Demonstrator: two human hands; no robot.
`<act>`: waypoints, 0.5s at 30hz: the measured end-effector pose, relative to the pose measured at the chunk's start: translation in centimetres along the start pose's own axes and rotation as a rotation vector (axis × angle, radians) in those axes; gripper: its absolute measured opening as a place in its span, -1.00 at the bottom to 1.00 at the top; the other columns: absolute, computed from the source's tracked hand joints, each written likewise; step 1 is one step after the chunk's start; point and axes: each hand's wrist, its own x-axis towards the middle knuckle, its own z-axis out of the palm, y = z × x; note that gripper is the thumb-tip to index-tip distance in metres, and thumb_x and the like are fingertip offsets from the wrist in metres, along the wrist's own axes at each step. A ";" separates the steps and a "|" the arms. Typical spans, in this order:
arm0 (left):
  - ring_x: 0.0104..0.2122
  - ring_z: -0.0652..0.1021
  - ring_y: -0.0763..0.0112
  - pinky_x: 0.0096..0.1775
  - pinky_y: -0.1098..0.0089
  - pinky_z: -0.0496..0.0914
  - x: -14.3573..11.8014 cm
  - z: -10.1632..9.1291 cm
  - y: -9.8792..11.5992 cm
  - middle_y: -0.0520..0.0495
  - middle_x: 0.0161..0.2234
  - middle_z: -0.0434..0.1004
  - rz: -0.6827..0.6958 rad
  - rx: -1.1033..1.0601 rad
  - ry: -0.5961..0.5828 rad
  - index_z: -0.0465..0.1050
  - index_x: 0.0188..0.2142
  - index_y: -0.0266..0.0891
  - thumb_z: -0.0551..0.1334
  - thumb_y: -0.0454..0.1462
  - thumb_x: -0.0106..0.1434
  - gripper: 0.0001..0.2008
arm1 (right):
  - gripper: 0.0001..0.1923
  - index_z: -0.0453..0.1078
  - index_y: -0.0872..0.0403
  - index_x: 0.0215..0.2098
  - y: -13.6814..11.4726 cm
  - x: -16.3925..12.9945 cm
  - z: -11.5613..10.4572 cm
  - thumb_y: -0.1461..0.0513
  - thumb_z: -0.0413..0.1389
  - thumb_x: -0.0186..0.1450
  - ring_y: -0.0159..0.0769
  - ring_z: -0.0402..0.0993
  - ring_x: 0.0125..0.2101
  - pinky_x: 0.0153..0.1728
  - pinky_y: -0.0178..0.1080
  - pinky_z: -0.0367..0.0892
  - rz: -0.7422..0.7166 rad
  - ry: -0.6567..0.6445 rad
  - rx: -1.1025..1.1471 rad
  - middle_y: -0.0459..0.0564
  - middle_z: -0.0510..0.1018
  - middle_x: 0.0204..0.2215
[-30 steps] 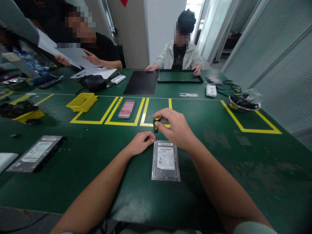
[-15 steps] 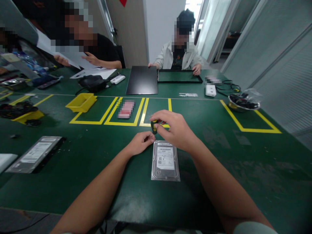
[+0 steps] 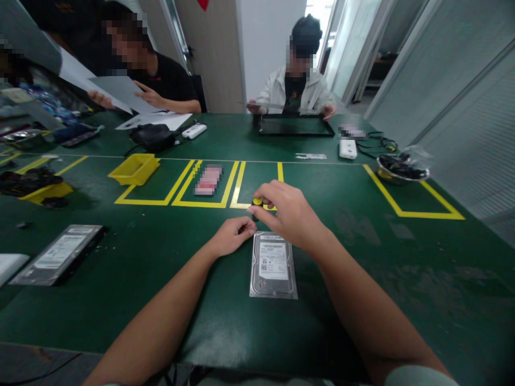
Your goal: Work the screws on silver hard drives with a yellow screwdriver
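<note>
Head view: right hand [image 3: 287,214] pinches a black-and-yellow screwdriver [image 3: 257,202], thumb against fingers, over the far left corner of a hard drive [image 3: 273,287] lying flat on the green table [image 3: 225,332]. Tool tip hard to make out. Left hand [image 3: 231,236] curled at that corner; cannot tell if it grips anything. White label [image 3: 273,261] bears barcode and print, too small to read. Two drives counted; second drive [image 3: 60,252] at left. Two yellow bins [image 3: 134,170]. Pink item [image 3: 208,181] blurred. White object [image 3: 11,265] cut off at left edge.
</note>
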 end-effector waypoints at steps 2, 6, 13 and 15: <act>-0.44 0.38 0.44 -0.37 0.44 0.21 0.0 0.0 0.0 0.05 -0.45 0.42 -0.005 -0.006 0.003 0.43 -0.33 -0.28 0.18 -0.28 0.27 -0.89 | -0.80 0.37 0.10 -0.26 0.0 0.0 0.1 0.11 0.12 0.35 -0.32 0.33 -0.34 -0.29 -0.25 0.19 0.012 -0.006 -0.032 -0.05 0.43 -0.36; -0.45 0.37 0.45 -0.37 0.45 0.21 0.0 0.0 0.1 0.07 -0.45 0.40 0.002 -0.019 0.009 0.42 -0.35 -0.28 0.18 -0.28 0.27 -0.90 | -0.77 0.39 0.09 -0.28 0.0 0.0 0.0 0.08 0.09 0.37 -0.30 0.33 -0.32 -0.28 -0.25 0.20 0.016 0.000 -0.052 -0.03 0.42 -0.35; -0.43 0.37 0.45 -0.36 0.44 0.20 -0.1 0.0 0.1 0.07 -0.44 0.41 -0.002 -0.031 -0.006 0.42 -0.32 -0.28 0.17 -0.28 0.28 -0.89 | -0.81 0.48 0.17 -0.19 -0.2 0.2 -0.2 0.29 0.04 0.36 -0.26 0.44 -0.20 -0.14 -0.22 0.31 -0.065 0.065 0.063 0.09 0.53 -0.24; -0.43 0.38 0.44 -0.36 0.44 0.20 -0.1 0.0 0.1 0.07 -0.44 0.41 -0.005 -0.031 -0.012 0.43 -0.32 -0.28 0.17 -0.27 0.28 -0.89 | -0.78 0.48 0.19 -0.14 -0.2 0.2 -0.2 0.34 0.01 0.34 -0.25 0.47 -0.17 -0.10 -0.20 0.33 -0.096 0.070 0.095 0.11 0.57 -0.21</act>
